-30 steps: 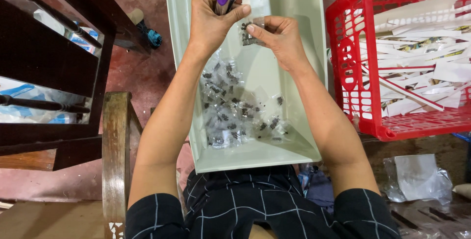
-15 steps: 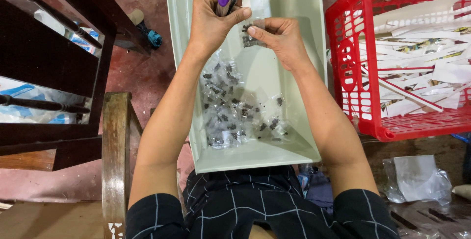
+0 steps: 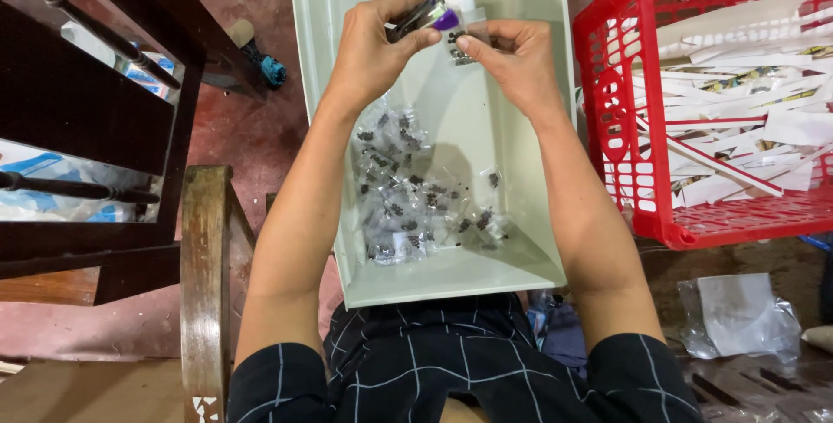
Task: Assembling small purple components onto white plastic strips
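The left hand [image 3: 375, 45] is closed around a small dark tool with a purple tip [image 3: 425, 17], pinched between thumb and fingers. The tool's long axis runs diagonally — butt toward the upper left, purple tip pointing right and slightly down toward the other hand. The right hand [image 3: 512, 63] is closed in a fingertip pinch on a small clear plastic packet holding dark parts [image 3: 460, 41], held just beside the purple tip above the far half of the pale green plastic tray [image 3: 451, 280].

Handling, as judged: the packet is light, limp and slick; grip it at an edge between thumb and forefinger, clear of the contents, so the film stays taut. The tool appears rigid and light; a mid-body pinch gives control of the tip.

A loose heap of similar clear packets [image 3: 416, 197] lies on the tray floor nearer the body. A red plastic mesh basket of white paper strips [image 3: 625, 128] stands just right of the tray. Dark wooden furniture [image 3: 95, 102] stands to the left.
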